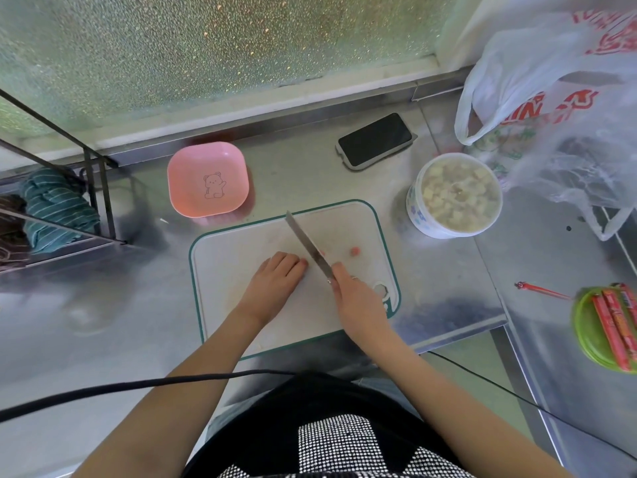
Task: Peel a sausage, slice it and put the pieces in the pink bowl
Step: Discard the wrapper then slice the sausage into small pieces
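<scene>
White cutting board (pixel 241 270) with a green border lies on a steel counter (pixel 103 322), near the middle of the view. Left hand (pixel 275 281) is palm-down on the board, fingers curled over the sausage (pixel 304 262); only a small pink end of it shows past the fingertips, on the right side of the hand. Right hand (pixel 355 298) is clenched around the handle of a knife (pixel 308 244) (handle itself hidden inside the fist). Blade runs from the fist up and to the left, tip pointing toward the far side of the board, edge standing just right of the exposed sausage end.

One cut slice (pixel 354 251) lies on the board to the right of the blade, apart from it. A second pink bit (pixel 322 252) sits right against the blade; too small to tell whether it is a separate slice.

Pink bowl (pixel 208 179), square with a bear drawing inside, stands just beyond the far left corner of the board; no pieces visible in it.

Other items: black phone (pixel 375 139) face-up at far centre; round white tub (pixel 455 196) with pale chunks, right of the board; white plastic bag (pixel 551 98) with red print behind it. At far right, a green plate (pixel 586 336) holding wrapped red sausages (pixel 613 326), and a red strip of wrapper (pixel 541 290) on the counter left of the plate.
</scene>
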`<state>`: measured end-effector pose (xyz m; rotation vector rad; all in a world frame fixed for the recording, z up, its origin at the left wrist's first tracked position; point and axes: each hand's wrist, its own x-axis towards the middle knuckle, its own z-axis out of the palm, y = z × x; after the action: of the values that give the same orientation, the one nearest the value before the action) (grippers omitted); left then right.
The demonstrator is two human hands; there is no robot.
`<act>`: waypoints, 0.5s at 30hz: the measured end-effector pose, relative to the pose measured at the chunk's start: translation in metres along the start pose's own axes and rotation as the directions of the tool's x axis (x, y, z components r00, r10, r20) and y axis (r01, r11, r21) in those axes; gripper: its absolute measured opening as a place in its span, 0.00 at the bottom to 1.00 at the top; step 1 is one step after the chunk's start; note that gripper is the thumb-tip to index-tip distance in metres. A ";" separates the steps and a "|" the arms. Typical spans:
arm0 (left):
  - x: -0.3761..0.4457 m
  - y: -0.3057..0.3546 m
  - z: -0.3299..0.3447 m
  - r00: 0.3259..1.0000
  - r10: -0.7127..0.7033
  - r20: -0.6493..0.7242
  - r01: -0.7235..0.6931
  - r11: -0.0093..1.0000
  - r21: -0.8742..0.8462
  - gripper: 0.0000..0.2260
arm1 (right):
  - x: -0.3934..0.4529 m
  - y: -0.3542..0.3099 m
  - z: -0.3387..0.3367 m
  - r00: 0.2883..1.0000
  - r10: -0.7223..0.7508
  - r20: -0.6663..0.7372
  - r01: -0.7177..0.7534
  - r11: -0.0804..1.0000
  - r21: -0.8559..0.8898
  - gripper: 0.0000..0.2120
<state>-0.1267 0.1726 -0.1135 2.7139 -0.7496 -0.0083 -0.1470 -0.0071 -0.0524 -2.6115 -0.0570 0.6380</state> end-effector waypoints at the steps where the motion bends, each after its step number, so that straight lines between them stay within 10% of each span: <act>1: 0.000 0.000 0.000 1.000 0.003 0.005 -0.003 1.000 0.013 0.21 | -0.002 -0.004 0.001 1.000 -0.021 0.004 0.021 0.999 0.025 0.16; 15: -0.001 0.000 -0.004 1.000 0.013 0.022 -0.013 1.000 -0.012 0.25 | -0.005 -0.014 0.015 0.997 -0.080 -0.011 0.079 0.995 -0.057 0.17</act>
<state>-0.1267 0.1744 -0.1097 2.7022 -0.7713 -0.0388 -0.1569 0.0109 -0.0563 -2.6531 -0.1763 0.5986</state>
